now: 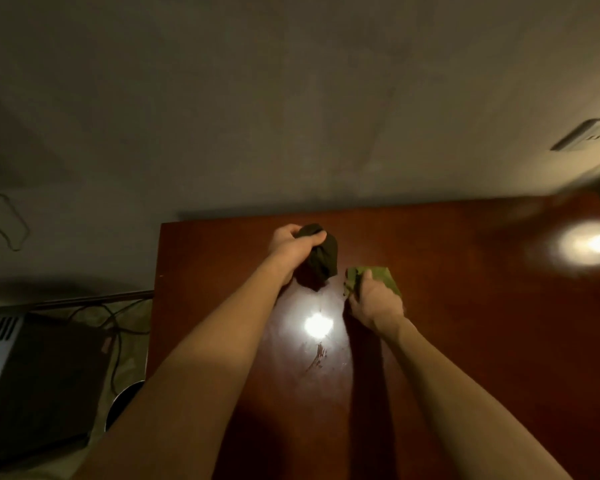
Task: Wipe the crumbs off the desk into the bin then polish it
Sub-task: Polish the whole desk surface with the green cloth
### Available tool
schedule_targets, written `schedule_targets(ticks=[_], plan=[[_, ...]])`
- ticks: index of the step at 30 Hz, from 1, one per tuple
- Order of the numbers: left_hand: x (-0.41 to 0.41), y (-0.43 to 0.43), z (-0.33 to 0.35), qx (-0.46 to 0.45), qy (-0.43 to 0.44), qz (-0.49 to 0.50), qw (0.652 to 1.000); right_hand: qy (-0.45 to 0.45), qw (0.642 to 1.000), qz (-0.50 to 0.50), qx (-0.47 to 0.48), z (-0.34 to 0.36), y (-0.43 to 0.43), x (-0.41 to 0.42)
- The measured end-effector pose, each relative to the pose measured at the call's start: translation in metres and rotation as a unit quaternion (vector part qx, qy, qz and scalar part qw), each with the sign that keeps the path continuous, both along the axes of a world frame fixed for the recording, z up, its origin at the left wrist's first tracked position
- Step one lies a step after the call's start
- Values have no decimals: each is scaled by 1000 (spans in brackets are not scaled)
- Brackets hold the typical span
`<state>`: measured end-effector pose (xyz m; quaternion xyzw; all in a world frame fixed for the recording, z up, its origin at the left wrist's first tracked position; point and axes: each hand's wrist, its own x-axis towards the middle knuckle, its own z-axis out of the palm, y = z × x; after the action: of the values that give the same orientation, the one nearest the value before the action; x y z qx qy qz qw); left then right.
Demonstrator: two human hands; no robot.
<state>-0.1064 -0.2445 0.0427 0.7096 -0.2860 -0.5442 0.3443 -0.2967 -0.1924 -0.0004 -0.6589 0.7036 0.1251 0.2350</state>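
The reddish-brown desk point(465, 323) carries both cloths near its far edge. The left hand point(291, 245) grips a bunched dark cloth point(321, 261), fingers curled tightly round its top. Just beside it, toward the right edge, the right hand point(374, 303) holds a green cloth point(378, 275) against the surface, fingers bent into the fabric. A small smear point(317, 358) lies nearer the front edge.

tabletop point(465, 341): glossy reddish-brown, dark smear point(317, 358) near middle | dark cloth point(323, 258): bunched, gripped in left hand point(291, 247) over far part | green cloth point(383, 271): crumpled on tabletop, held under right hand point(374, 303), just beside dark cloth
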Motion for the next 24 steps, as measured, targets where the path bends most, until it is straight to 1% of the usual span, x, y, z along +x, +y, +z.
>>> schedule_targets(ticks=[1,3,5,6,7,8,9,10,12,13,15,17,18,20,22,24], plan=[[-3,-8,-2,1,5,15,1000,2,1000,2,18,1,-1,3],[-10,-25,-2,4,60,55,997,10,998,14,53,5,-5,10],[-15,-35,-4,32,105,42,993,7,995,32,98,12,-9,18],[-15,-35,-6,52,78,-1,996,1,992,39,123,14,-12,22],[-15,-33,-11,56,13,-65,996,-16,988,40,151,16,-14,25],[-14,-28,-16,46,-64,-127,989,-48,982,32,178,17,-16,27],[-11,-23,-22,27,-122,-167,978,-97,975,17,198,18,-19,29],[-9,-17,-26,13,-132,-196,972,-159,965,-5,208,18,-22,31],[-1,-8,-29,5,-55,-222,973,-290,938,-61,179,20,-28,37],[4,-3,-28,15,-9,-231,973,-350,920,-94,147,21,-32,41],[18,6,-22,32,34,-257,965,-435,886,-148,63,16,-41,48],[35,14,-16,22,24,-252,967,-443,881,-164,-10,7,-51,57],[44,18,-13,18,12,-240,970,-434,885,-169,-26,1,-55,63],[63,24,-10,15,-26,-232,972,-424,887,-183,-26,-8,-59,77],[80,30,-12,13,-78,-252,965,-418,887,-194,-18,-10,-61,95],[95,40,-13,3,-127,-231,965,-427,883,-196,2,-5,-60,113]])
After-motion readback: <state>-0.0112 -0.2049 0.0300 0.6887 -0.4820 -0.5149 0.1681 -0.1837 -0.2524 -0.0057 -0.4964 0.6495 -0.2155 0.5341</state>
